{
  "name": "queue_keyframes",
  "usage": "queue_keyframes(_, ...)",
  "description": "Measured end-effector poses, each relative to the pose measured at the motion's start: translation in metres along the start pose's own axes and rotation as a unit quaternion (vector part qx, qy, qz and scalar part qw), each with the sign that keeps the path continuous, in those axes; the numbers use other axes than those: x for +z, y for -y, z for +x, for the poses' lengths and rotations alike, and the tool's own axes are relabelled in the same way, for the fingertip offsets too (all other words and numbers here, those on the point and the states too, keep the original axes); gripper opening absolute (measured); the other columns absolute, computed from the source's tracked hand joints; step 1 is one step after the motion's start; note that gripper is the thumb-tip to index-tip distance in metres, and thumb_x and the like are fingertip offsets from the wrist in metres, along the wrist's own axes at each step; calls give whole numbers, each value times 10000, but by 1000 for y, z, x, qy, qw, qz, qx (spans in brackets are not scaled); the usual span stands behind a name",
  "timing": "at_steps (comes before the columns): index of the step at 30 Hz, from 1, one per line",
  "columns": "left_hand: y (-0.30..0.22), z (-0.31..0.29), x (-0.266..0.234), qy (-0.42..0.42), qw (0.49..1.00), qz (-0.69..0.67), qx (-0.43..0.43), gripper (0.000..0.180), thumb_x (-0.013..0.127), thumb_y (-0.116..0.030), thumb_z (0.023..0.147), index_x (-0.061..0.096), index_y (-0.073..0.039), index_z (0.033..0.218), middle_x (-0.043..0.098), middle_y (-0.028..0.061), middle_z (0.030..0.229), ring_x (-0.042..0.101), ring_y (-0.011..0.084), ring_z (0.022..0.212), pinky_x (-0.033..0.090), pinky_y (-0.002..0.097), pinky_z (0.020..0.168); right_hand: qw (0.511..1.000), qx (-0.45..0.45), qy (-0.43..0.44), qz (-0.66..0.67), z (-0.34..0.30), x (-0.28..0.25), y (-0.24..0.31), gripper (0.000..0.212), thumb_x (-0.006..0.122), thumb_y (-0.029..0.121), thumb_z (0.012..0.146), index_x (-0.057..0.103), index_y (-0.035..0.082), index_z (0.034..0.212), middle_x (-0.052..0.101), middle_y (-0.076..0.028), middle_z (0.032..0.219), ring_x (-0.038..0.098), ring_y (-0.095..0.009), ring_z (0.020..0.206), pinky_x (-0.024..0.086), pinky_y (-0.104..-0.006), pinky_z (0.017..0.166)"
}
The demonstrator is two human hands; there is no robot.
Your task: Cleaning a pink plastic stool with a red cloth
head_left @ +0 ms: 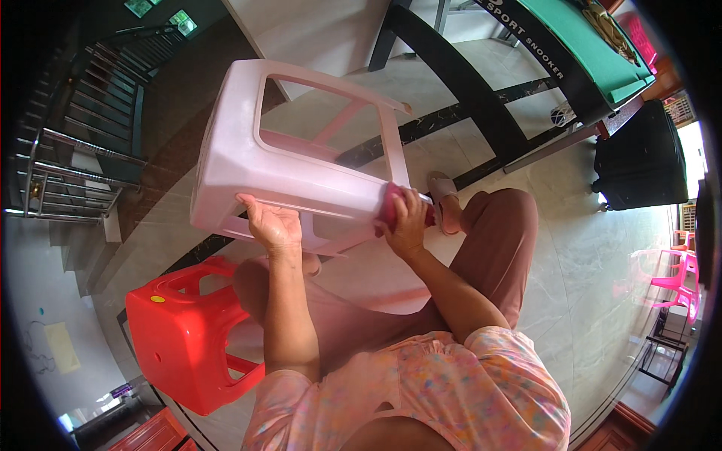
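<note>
Shirt (421,376): nearest us.
Pink stool (301,180): tipped sideways before us; probably light, stiff, slick (we'd grip a leg (350,194)).
Left hand (275,228): half open, against its side.
Right hand (408,228): curled round red cloth (393,204).

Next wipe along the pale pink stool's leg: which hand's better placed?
Probably the right hand: it holds the dark pink cloth against the leg; the left hand is nearer the seat, without a cloth.
</note>
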State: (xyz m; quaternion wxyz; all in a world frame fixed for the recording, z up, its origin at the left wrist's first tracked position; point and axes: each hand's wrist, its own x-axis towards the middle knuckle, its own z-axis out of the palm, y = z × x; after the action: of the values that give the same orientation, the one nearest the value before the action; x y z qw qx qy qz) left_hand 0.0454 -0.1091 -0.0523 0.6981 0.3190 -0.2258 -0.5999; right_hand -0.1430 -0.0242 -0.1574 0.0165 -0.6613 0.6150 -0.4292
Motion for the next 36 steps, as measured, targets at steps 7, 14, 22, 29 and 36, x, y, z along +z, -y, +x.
queue_keyframes(7, -8, 2, -5, -25, 999, 16, 33, 717, 311, -581, 868, 239, -58, 1353, 272, 112, 1388, 273, 286, 1269, 234, 455, 1042, 996, -61, 1, 65, 71, 17, 67, 674, 718, 245, 600, 428, 27, 1167, 410, -228, 1169, 398, -398, 1087, 277, -544, 921)
queue_keyframes(14, -25, 16, -17, -63, 998, 24, 21, 659, 216, -542, 903, 220, -73, 1366, 264, 124, 1398, 258, 299, 1283, 233, 477, 1039, 991, -115, 72, 11, 73, 19, 81, 625, 709, 292, 631, 461, 78, 1163, 425, -181, 1187, 384, -379, 1117, 282, -515, 926)
queue_keyframes(22, -22, 19, 2, -98, 993, 36, 54, 661, 281, -518, 906, 192, -53, 1367, 231, 126, 1407, 253, 278, 1287, 229, 437, 1061, 994, 65, 60, 62, -22, 1, -13, 562, 648, 180, 699, 444, 81, 1214, 363, -187, 1284, 338, -384, 1195, 254, -499, 981)
queue_keyframes(29, -32, 16, -3, -123, 992, 21, 18, 571, 334, -483, 907, 350, -72, 1303, 383, 89, 1315, 370, 257, 1206, 302, 414, 1015, 957, 203, -42, 205, -1, 21, 5, 462, 531, 206, 844, 384, 61, 1257, 310, -232, 1310, 302, -355, 1233, 294, -371, 993)
queue_keyframes(36, -24, 6, -18, -42, 998, -27, -28, 498, 392, -450, 901, 438, -89, 1241, 467, 64, 1233, 435, 239, 1141, 358, 410, 962, 831, 481, -122, 252, 2, 21, -1, 476, 578, 236, 812, 409, -3, 1186, 484, -237, 1137, 485, -357, 1067, 379, -373, 897)
